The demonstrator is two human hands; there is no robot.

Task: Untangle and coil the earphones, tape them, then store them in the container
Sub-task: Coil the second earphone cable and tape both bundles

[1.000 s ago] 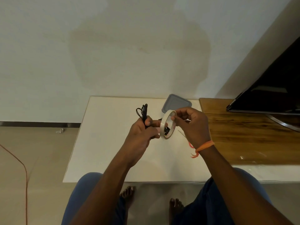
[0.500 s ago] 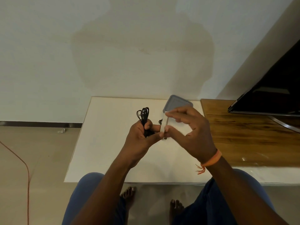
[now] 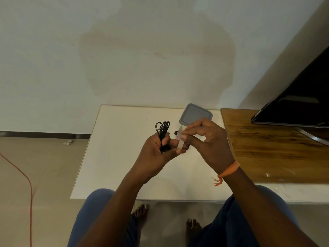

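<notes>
While both hands hover above the white table (image 3: pixel 114 157), the left hand (image 3: pixel 156 154) has its fingers curled round a bundle of coiled black earphones (image 3: pixel 162 132), whose loops stick up above the fist, and its thumb and forefinger tips also pinch the lower edge of a roll of tape (image 3: pixel 179 141). Seen almost edge-on, that pale roll stands upright between the two hands, just to the right of the earphones. On the roll's right side, the right hand (image 3: pixel 210 141) pinches it with thumb and forefinger, while the other fingers are bent loosely above it; whether a free end of tape has been lifted cannot be told. A bit of dark cord (image 3: pixel 187 147) shows just behind the roll, but its link to the bundle is hidden. Beyond the roll, on the table's far edge, sits the grey container (image 3: pixel 195 114) with its lid on, partly covered by the right hand's fingers. An orange band (image 3: pixel 229 170) circles the right wrist. Right of the table lies a wooden surface (image 3: pixel 267 154) carrying a dark screen (image 3: pixel 299 104), and left of the table a red cable (image 3: pixel 26 179) runs along the floor.
</notes>
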